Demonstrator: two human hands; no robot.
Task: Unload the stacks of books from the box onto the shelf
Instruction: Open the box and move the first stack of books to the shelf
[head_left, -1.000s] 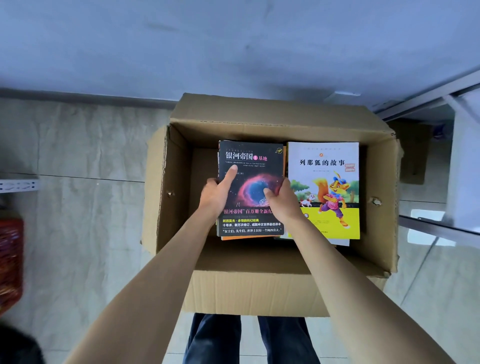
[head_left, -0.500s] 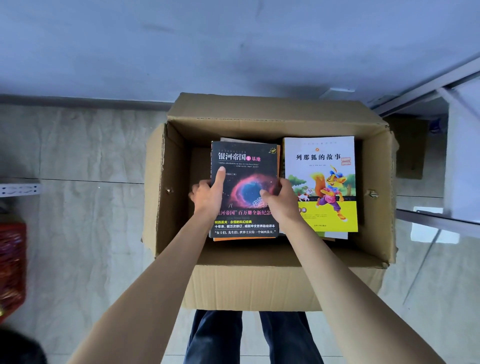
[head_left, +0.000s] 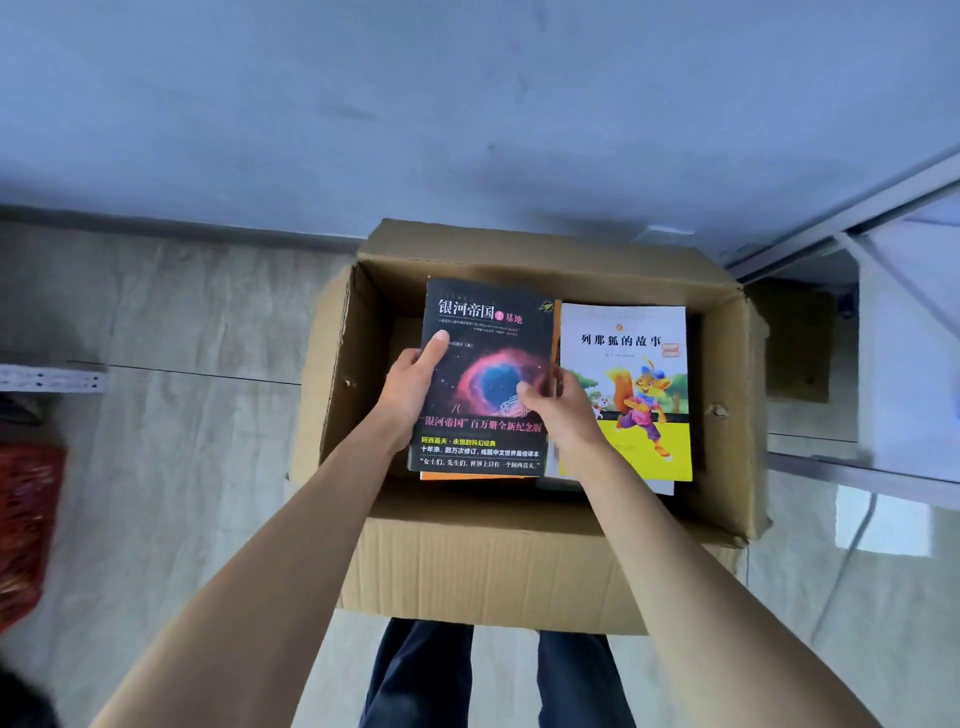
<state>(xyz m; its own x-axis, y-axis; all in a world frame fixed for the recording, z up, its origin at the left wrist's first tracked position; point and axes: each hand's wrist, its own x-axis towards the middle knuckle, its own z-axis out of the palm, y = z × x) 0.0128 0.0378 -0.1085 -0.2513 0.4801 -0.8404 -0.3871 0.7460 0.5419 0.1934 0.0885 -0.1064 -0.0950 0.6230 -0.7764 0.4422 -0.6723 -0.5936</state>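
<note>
Stack: dark-covered stack (head_left: 485, 332) sits in the cardboard box (head_left: 483, 566), left of the yellow-covered stack (head_left: 631, 364).
Left hand (head_left: 410, 389): grasps its left edge.
Right hand (head_left: 563, 415): grasps its right edge.
Advice: squeeze evenly, lift level toward the shelf (head_left: 883, 467) at right.

— Where is the camera? — Head-worn, looking steeply down and forward, close over the open box (head_left: 519, 571), which lies just beyond both hands.

— Another angle? — None; one wide view, wall ahead, floor all round.
</note>
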